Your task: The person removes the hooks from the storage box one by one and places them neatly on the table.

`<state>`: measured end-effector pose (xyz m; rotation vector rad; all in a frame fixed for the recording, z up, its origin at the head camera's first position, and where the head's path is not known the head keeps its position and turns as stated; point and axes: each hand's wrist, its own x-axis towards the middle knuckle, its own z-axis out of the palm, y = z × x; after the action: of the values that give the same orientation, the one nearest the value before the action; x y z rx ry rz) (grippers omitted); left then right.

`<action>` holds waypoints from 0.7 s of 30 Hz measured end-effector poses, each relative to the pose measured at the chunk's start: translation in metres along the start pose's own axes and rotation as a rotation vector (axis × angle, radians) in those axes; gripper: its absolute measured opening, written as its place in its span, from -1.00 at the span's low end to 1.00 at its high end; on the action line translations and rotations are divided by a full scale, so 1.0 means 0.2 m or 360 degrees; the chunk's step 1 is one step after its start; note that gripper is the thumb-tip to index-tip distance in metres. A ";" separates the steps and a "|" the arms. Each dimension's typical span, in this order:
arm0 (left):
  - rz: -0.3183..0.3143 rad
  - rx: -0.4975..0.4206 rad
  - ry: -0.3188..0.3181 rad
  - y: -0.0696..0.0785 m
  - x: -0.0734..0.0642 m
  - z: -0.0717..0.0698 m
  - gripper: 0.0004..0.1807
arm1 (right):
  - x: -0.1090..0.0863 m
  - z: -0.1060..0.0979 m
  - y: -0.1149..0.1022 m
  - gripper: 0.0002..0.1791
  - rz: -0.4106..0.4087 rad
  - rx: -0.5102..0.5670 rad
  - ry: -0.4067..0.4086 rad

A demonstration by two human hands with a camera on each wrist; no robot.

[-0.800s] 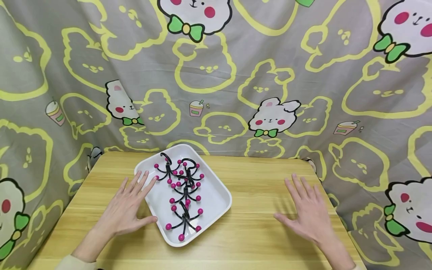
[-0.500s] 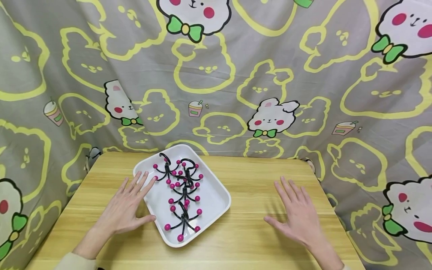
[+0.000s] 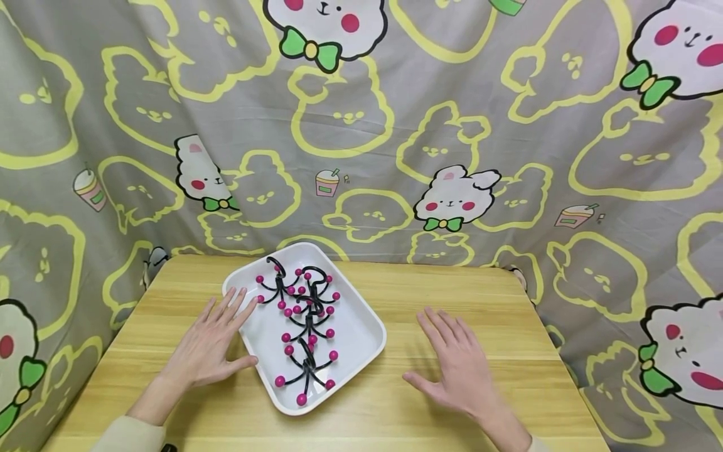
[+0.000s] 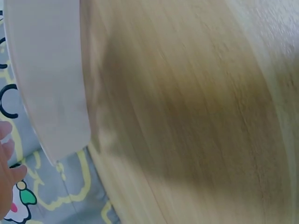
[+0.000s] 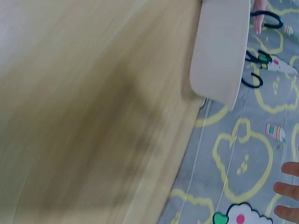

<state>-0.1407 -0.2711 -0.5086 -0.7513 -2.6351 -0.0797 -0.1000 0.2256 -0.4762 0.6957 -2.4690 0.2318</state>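
A white tray [image 3: 361, 351] with rounded corners sits turned at an angle on the table. In it stand several black hooked pieces [image 3: 309, 323], each with a curled top and spread legs tipped with pink balls. My left hand [image 3: 206, 348] is at the tray's left side, fingers spread, fingertips over the rim; I cannot tell whether they touch it. To the right of the tray, my right hand [image 3: 460, 370] hovers with straight fingers and holds nothing. In the right wrist view, black hooks [image 5: 266, 19] stick up past the tray wall [image 5: 222, 51].
The wooden table [image 3: 429, 295] extends on both sides of the tray. Behind it and at the sides hangs a grey curtain [image 3: 361, 213] printed with yellow outlines and white cartoon animals. A small dark object [image 3: 168, 447] shows by the left sleeve at the bottom edge.
My right hand has moved left toward the tray, its fingers still spread. The left hand, the tray and the hooked pieces stay practically where they were.
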 end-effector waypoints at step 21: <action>0.0011 0.0012 -0.0005 -0.04 -0.03 0.07 0.18 | 0.11 0.14 -0.30 0.11 -0.0201 0.0130 0.0007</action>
<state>-0.1460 -0.2789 -0.5229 -0.7589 -2.6344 -0.0667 -0.0974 0.1568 -0.4855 0.8814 -2.4120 0.2869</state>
